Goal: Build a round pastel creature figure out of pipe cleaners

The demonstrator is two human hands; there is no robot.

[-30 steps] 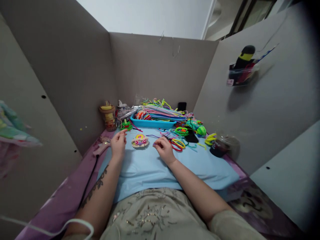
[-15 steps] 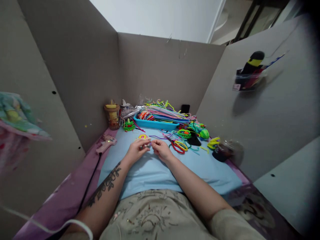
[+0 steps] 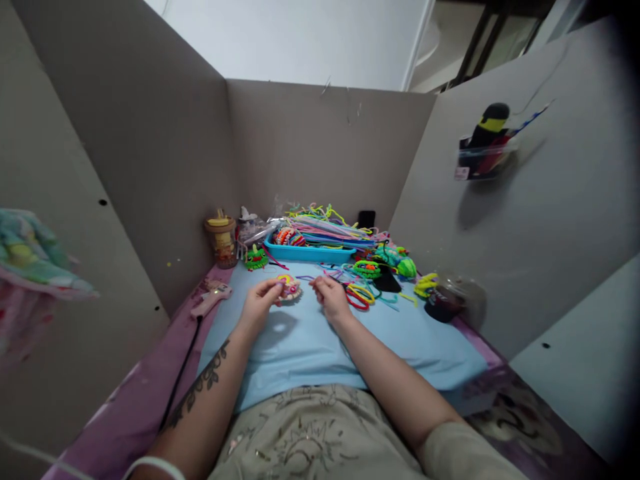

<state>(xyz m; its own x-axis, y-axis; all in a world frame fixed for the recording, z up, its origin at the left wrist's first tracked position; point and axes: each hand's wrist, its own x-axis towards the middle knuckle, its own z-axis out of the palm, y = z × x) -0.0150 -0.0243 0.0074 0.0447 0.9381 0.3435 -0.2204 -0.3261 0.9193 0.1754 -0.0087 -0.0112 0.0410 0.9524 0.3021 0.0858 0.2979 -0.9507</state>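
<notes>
My left hand (image 3: 263,301) pinches the left edge of a small round fuzzy piece (image 3: 291,288), pink and cream with yellow on top, that looks made of pipe cleaners. It is held above the light blue cloth. To its right, apart from the piece, my right hand (image 3: 330,297) has its thumb and fingertips pressed together; what is between them, if anything, is too small to make out. A purple pipe cleaner (image 3: 304,277) shows behind the gap between the hands. Just right of my right hand lie scissors with red handles (image 3: 359,303).
A blue tray (image 3: 310,255) full of pipe cleaners stands at the back. A green fuzzy figure (image 3: 256,258) and a lidded cup (image 3: 221,241) are left of it. On the left lies a pink glue gun (image 3: 213,301) with its cord. A dark cup (image 3: 444,305) stands right.
My hands have moved apart: the left went left with the round piece, which now shows more fully, and the right hand came away from it. The view has shifted slightly.
</notes>
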